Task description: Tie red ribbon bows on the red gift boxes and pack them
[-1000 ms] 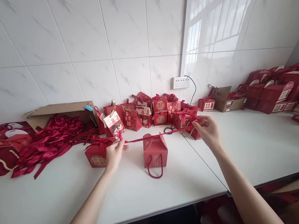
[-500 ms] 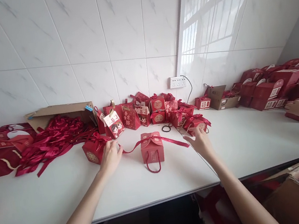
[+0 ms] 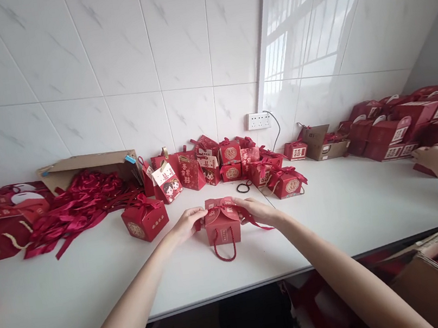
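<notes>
A small red gift box point(image 3: 222, 228) with a red cord handle stands on the white table point(image 3: 98, 291) in front of me. A red ribbon point(image 3: 257, 222) lies across its top and trails off to the right. My left hand point(image 3: 188, 224) pinches the ribbon at the box's left top edge. My right hand point(image 3: 255, 210) pinches it at the right top edge. Both hands touch the box.
A red box with a bow point(image 3: 145, 222) sits left of mine. A heap of red ribbons point(image 3: 73, 207), a cardboard box point(image 3: 87, 166) and several gift boxes point(image 3: 227, 165) line the wall. Another person's hand point(image 3: 432, 157) works at stacked red boxes point(image 3: 410, 124) far right. A black hair tie point(image 3: 243, 187) lies behind.
The ribbon was stretched taut between my spread hands above the box. It came down onto the box top, and both hands closed in to the box's upper edges.
</notes>
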A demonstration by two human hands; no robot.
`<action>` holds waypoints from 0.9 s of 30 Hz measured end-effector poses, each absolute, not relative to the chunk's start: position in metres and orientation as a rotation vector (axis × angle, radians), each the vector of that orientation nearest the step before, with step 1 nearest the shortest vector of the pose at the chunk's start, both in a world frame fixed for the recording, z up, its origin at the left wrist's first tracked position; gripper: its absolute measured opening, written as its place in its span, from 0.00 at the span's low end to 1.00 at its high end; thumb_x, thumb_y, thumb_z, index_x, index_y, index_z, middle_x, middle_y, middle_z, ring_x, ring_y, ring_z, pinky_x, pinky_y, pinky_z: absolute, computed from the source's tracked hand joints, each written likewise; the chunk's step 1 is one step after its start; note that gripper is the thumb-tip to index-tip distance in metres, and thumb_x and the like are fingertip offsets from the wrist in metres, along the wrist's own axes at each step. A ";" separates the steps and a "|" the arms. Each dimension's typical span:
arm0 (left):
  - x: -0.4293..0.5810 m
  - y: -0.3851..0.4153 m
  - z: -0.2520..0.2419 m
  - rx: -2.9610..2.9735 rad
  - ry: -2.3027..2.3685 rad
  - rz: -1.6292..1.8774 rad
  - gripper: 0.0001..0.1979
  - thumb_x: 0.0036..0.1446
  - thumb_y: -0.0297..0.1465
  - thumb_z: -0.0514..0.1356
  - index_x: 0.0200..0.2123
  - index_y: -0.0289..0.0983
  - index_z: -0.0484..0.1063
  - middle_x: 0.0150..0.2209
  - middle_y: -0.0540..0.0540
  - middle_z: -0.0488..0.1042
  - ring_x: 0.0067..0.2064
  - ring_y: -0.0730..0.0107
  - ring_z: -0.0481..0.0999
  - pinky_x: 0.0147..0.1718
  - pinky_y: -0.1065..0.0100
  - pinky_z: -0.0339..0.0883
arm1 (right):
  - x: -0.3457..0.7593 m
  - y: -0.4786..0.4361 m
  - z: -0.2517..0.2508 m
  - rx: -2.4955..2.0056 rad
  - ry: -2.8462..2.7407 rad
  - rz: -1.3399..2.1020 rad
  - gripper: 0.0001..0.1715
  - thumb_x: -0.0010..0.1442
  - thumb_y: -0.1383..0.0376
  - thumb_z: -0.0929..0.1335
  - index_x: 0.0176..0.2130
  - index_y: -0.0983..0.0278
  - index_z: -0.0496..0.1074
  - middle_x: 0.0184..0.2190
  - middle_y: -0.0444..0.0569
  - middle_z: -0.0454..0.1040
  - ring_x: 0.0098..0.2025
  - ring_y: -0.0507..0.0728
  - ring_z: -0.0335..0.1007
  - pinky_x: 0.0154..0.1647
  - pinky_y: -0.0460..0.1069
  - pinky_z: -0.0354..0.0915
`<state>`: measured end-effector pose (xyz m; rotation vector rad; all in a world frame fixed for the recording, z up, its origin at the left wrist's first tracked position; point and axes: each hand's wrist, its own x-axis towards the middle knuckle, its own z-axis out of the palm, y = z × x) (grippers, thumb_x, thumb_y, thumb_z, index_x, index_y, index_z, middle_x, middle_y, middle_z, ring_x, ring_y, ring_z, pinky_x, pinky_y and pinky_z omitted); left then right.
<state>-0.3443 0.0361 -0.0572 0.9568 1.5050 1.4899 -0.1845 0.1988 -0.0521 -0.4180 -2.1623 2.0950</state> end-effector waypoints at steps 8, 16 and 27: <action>-0.340 0.019 -0.059 0.899 1.418 1.532 0.17 0.39 0.37 0.64 0.14 0.36 0.59 0.15 0.54 0.60 0.20 0.77 0.59 0.23 0.71 0.53 | -0.179 0.201 -0.050 -0.337 -2.064 2.221 0.24 0.39 0.54 0.76 0.21 0.64 0.61 0.17 0.38 0.62 0.22 0.47 0.59 0.26 0.44 0.61; -0.326 0.013 -0.062 0.922 1.428 1.535 0.18 0.39 0.35 0.61 0.10 0.37 0.54 0.15 0.54 0.55 0.20 0.78 0.55 0.22 0.71 0.48 | -0.160 0.198 -0.049 -0.270 -2.110 2.290 0.24 0.40 0.54 0.76 0.20 0.64 0.61 0.20 0.39 0.65 0.25 0.49 0.66 0.36 0.49 0.67; -0.294 -0.020 -0.049 0.907 1.569 1.447 0.18 0.43 0.37 0.60 0.12 0.37 0.56 0.15 0.53 0.55 0.20 0.76 0.54 0.21 0.70 0.46 | -0.126 0.174 -0.038 -0.268 -2.482 2.263 0.35 0.50 0.39 0.63 0.25 0.68 0.72 0.16 0.44 0.69 0.18 0.50 0.67 0.22 0.46 0.63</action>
